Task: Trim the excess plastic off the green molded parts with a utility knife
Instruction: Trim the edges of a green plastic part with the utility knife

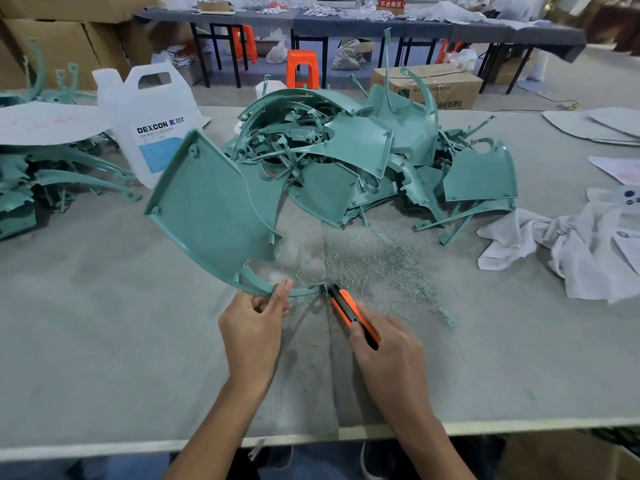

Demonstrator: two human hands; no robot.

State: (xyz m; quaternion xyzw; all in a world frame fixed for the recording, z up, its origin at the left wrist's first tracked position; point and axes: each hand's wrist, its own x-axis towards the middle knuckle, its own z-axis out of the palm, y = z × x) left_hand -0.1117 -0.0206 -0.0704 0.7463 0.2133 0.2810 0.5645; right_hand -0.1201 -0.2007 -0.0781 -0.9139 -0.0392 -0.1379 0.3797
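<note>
The left hand (252, 327) and right hand (388, 355) are bare; the trousers (311, 460) are blue.

green molded part (207, 202): tilted, curved rim low | utility knife (347, 304): orange-black, tip at rim end | green parts pile (408, 133): behind

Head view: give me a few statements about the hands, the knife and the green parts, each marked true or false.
1. The left hand grips the thin curved strip of the green part. True.
2. The right hand holds the utility knife with its tip at the strip's free end. True.
3. The utility knife is blue. False: it is orange and black.
4. The white jug stands right of the pile of green parts. False: it stands left of the pile.
5. Green shavings lie on the table between the pile and the hands. True.
</note>
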